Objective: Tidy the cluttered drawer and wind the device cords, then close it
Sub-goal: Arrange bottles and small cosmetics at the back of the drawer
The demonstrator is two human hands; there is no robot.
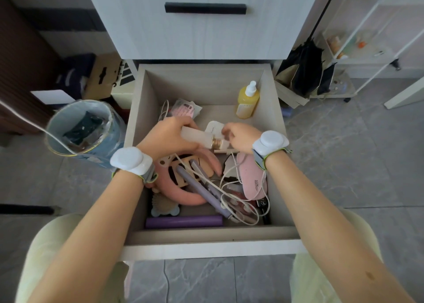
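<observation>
Head view is showing a person kneeling over the open drawer (135, 110), with both hands working in its middle. The left hand (169, 134) is closing its fingers around a pale bottle (195, 136) with a gold ring near its cap, and the right hand (238, 135) is pinching at the cap end with bent fingers. That bottle is looking hard and smooth, so it may be slippery; holding it around the body seems best. Below the hands, a white cord (229, 197) is lying in loose loops over a purple styling wand (202, 191). The cord is looking thin, light and floppy, so it is likely tangling easily; taking it near the wand's end and winding from there seems wise. A pink device (253, 178) is sitting by the right wall, and the word "SUN" is showing on it. A yellow spray bottle (247, 100) is standing in the back corner; its label is too blurry to read.
</observation>
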